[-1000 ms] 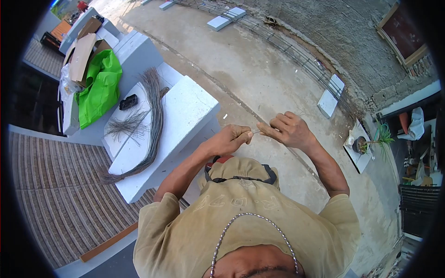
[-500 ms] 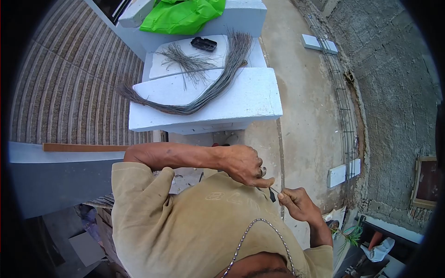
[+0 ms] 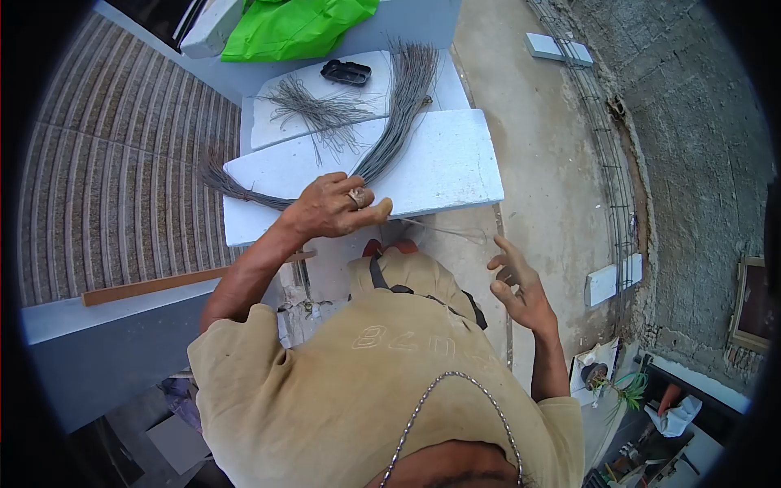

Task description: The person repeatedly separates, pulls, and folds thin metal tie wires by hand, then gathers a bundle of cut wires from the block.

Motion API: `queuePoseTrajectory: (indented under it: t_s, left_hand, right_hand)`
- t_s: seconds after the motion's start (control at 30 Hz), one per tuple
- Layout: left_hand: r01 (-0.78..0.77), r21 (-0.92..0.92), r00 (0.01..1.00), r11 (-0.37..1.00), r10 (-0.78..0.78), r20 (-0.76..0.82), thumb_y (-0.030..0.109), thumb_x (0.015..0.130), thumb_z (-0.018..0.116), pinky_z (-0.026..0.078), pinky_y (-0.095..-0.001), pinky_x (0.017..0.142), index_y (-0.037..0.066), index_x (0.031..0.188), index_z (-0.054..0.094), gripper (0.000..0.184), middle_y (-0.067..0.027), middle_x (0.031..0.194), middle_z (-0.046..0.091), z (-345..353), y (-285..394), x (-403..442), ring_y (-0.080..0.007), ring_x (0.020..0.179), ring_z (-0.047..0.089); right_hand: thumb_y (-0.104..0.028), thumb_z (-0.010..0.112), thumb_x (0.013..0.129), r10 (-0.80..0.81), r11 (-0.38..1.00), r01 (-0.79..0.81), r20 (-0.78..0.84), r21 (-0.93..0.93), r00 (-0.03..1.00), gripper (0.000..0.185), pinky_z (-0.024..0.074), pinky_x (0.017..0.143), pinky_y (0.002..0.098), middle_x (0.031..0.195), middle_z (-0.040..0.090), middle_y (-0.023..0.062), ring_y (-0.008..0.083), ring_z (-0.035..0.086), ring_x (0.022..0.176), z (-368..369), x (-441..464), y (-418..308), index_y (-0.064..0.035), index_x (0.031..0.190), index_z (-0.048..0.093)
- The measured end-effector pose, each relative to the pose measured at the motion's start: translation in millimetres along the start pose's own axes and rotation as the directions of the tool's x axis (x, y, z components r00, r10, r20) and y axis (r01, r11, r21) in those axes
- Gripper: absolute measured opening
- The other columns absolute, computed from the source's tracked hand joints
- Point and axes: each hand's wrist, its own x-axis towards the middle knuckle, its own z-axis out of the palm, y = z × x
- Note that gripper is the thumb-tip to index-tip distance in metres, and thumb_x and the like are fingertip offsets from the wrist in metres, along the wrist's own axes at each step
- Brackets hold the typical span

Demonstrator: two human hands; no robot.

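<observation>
My left hand (image 3: 333, 207) is closed in front of the bent bundle of thin grey wires (image 3: 400, 122), at the near edge of a white block (image 3: 455, 163). From its fingertips a thin wire (image 3: 439, 230) stretches right, its far end looped or doubled and blurred. Near that end, my right hand (image 3: 521, 286) is open, fingers apart, apparently not touching the wire. Beyond the bundle lie a loose heap of shorter wires (image 3: 321, 114) and a small black plastic tray-like piece (image 3: 346, 73). My palm and part of the bundle are hidden by my left hand.
A bright green bag (image 3: 297, 28) lies on white blocks at the back. At left are a ribbed wall (image 3: 138, 163) and a wooden strip (image 3: 163, 283). On the right, a long steel rebar cage (image 3: 606, 154) rests across white blocks (image 3: 614, 278) beside a rough grey wall.
Both hands were close together at my chest with a thin piece between them. My left hand has moved forward to the wire bundle with a wire; my right hand has opened and risen slightly.
</observation>
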Motion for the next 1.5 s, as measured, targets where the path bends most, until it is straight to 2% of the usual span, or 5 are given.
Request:
queuePoseTrajectory:
  t_s: [0.4, 0.67, 0.87, 1.13, 1.5]
  left_hand:
    - [0.552, 0.451, 0.828, 0.701, -0.524, -0.199, 0.026, 0.083, 0.067, 0.029, -0.0395, 0.098, 0.02, 0.13, 0.051, 0.05, -0.0017, 0.118, 0.057, -3, -115, -59, -0.0237, 0.115, 0.047]
    - [0.82, 0.072, 0.572, 0.568, -0.819, -0.054, 0.017, 0.091, 0.053, 0.038, -0.0387, 0.087, 0.003, 0.103, 0.066, 0.022, -0.0116, 0.092, 0.063, 23, -35, -143, -0.0251, 0.091, 0.057]
    - [0.829, 0.056, 0.558, 0.557, -0.817, -0.145, 0.016, 0.096, 0.043, 0.032, -0.0401, 0.057, 0.003, 0.054, 0.049, 0.045, -0.0109, 0.051, 0.048, 49, -41, -178, -0.0279, 0.052, 0.044]
    - [0.822, 0.09, 0.569, 0.562, -0.808, -0.155, 0.019, 0.096, 0.041, 0.033, -0.042, 0.057, 0.004, 0.056, 0.049, 0.044, -0.011, 0.052, 0.048, 54, -43, -182, -0.0299, 0.052, 0.045]
    - [0.838, 0.025, 0.537, 0.545, -0.815, -0.22, 0.03, 0.096, 0.046, 0.041, -0.0395, 0.071, -0.002, 0.083, 0.062, 0.039, -0.0139, 0.077, 0.058, 32, -32, -136, -0.0263, 0.076, 0.054]
  right_hand:
    - [-0.009, 0.068, 0.075, -0.704, 0.635, 0.58, -0.072, -0.51, 0.707, 0.026, 0.05, 0.072, 0.034, 0.101, 0.059, 0.0058, 0.0223, 0.057, 0.09, 141, 188, 7, -0.0115, 0.1, 0.063]
    - [-0.02, 0.057, 0.077, -0.804, 0.377, 0.707, 0.167, -0.599, 0.57, 0.011, 0.0433, 0.075, 0.0387, 0.08, 0.056, 0.0033, 0.0225, 0.057, 0.085, 134, 196, 4, -0.0097, 0.075, 0.054]
    - [-0.032, 0.058, 0.084, -0.601, 0.71, 0.678, 0.338, -0.191, 0.724, 0.028, 0.045, 0.06, 0.0452, 0.071, 0.056, 0.0126, 0.0331, 0.058, 0.069, 124, 177, -1, -0.0056, 0.076, 0.051]
    - [-0.022, 0.069, 0.076, -0.449, 0.893, 0.414, -0.315, -0.174, 0.836, 0.028, 0.0361, 0.053, 0.0343, 0.06, 0.049, 0.0046, 0.0211, 0.047, 0.056, -92, 7, 13, -0.0061, 0.064, 0.048]
    - [-0.014, 0.074, 0.068, -0.097, 0.979, -0.097, -0.822, -0.181, 0.561, 0.027, 0.0277, 0.052, 0.0244, 0.058, 0.043, -0.0028, 0.0071, 0.038, 0.055, -188, -291, 19, -0.0048, 0.057, 0.05]
